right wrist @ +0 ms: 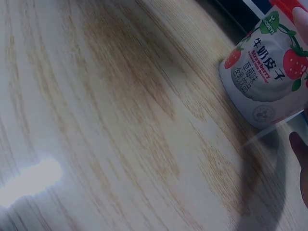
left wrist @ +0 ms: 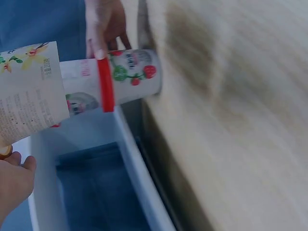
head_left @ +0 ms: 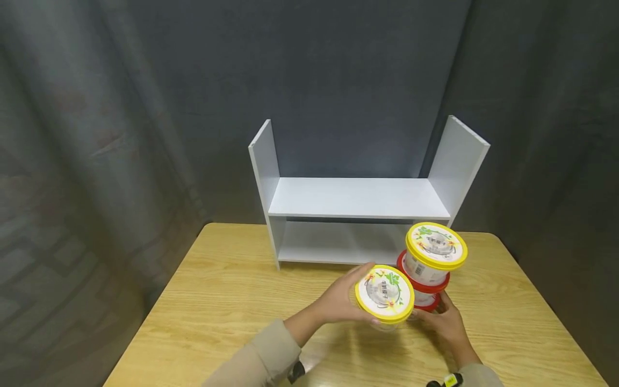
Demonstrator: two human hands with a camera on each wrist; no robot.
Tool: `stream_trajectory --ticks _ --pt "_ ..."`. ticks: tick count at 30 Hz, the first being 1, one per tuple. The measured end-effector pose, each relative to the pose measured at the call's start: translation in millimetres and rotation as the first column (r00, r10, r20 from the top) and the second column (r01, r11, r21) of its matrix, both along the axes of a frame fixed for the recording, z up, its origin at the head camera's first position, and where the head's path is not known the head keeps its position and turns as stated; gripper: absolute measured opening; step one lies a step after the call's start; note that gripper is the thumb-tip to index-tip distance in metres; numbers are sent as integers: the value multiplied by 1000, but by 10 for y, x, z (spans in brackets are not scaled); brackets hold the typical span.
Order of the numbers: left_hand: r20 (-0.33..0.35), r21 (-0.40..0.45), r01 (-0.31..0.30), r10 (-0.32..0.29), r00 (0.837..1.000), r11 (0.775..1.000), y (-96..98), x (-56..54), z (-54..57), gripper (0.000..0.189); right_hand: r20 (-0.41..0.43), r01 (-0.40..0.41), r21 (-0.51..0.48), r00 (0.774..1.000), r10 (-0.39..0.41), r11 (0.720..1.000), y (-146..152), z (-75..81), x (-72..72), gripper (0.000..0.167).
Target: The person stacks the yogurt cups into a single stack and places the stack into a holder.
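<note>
In the head view my left hand (head_left: 336,301) grips a yellow-lidded tub (head_left: 384,293), tilted and raised above the table. Just right of it stands a stack of tubs. A second yellow-lidded tub (head_left: 437,246) tops the stack, above a red-lidded tub (head_left: 425,286) and a lower red-lidded strawberry tub (head_left: 429,307). My right hand (head_left: 446,322) holds that lowest tub near its lid. Its printed side (right wrist: 264,67) shows in the right wrist view, where only fingertips appear at the edge. The left wrist view shows the left hand's tub (left wrist: 31,96) partly covering the stack.
Behind the stack is a white two-level shelf (head_left: 358,196) with upright side panels, at the back of the wooden table (head_left: 217,301). The stack stands before the shelf's right end. Dark grey curtains (head_left: 338,80) surround the table.
</note>
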State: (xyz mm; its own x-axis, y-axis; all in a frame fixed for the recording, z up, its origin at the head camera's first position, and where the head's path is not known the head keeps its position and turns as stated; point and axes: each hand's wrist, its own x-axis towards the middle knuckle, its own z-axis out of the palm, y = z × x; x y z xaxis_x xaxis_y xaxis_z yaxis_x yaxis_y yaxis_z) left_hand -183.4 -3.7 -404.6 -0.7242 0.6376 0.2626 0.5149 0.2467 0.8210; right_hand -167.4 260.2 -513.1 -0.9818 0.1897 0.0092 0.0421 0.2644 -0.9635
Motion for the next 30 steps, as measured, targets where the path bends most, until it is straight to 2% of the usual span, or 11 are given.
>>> stream_trajectory --ticks 5,9,17,21,27,30 --pt "-10 37 22 -22 1000 999 10 -12 149 101 -30 -4 38 1000 6 999 17 -26 -6 79" --pt "-26 49 55 -54 998 997 28 -17 268 101 -23 8 45 1000 -7 999 32 -47 -16 80" --pt "-158 12 106 -102 982 994 95 -56 553 101 -29 -24 46 999 25 999 57 -62 3 81" --pt "-162 -2 124 -122 979 992 120 -54 707 102 -21 -29 24 999 30 999 54 -34 4 85" --pt "-195 16 157 -150 969 988 182 -70 922 102 -40 -33 34 999 34 999 58 -31 17 73" --pt "-206 29 171 -161 965 985 227 -89 1029 101 -52 -26 38 998 28 999 58 -43 10 74"
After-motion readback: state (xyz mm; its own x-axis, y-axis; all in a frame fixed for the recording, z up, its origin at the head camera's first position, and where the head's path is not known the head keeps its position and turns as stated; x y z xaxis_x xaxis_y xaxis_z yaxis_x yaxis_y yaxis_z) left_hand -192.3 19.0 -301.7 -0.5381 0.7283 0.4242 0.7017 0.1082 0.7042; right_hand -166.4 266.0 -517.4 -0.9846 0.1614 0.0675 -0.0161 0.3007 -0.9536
